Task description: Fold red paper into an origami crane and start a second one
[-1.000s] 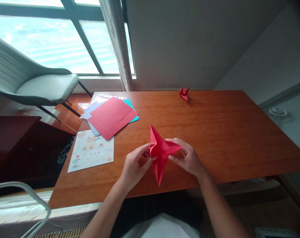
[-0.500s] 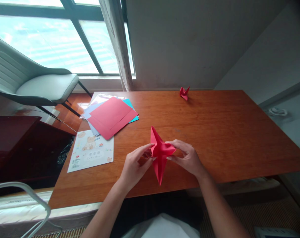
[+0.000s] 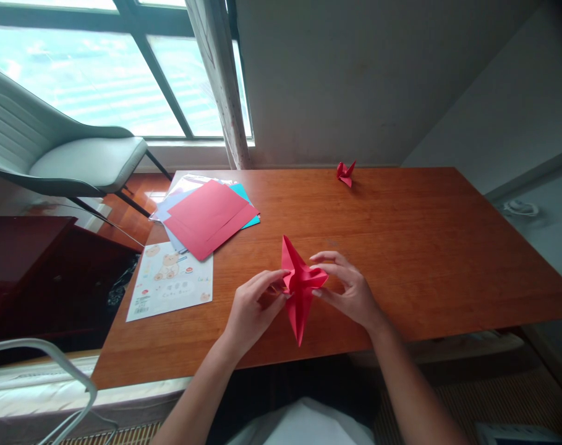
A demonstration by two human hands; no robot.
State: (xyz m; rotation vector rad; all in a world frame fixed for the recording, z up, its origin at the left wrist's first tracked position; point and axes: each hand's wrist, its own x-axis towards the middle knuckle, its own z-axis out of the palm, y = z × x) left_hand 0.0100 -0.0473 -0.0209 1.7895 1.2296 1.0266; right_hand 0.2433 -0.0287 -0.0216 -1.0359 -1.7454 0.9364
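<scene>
A red folded paper (image 3: 300, 296) with several points, like a star, is held between my two hands near the front of the table. My left hand (image 3: 255, 309) pinches its left side between thumb and fingers; the other fingers curl behind, partly hidden. On the opposite side, my right hand (image 3: 348, 289) grips the right point with thumb and a finger, while the index finger is lifted off the paper. One long point aims away from me and another toward me. Farther back on the table stands a small red origami crane (image 3: 345, 174).
Red paper sheets (image 3: 211, 216) lie over lilac and blue sheets (image 3: 250, 210) at the table's left. A white sheet printed with a bear (image 3: 169, 284) lies nearer. Beyond the wooden table (image 3: 424, 247) are a chair (image 3: 86, 161), a curtain (image 3: 220, 80) and a window.
My right index finger has lifted away from the paper. The right side of the folded paper looks slightly narrower. My left hand has hardly moved.
</scene>
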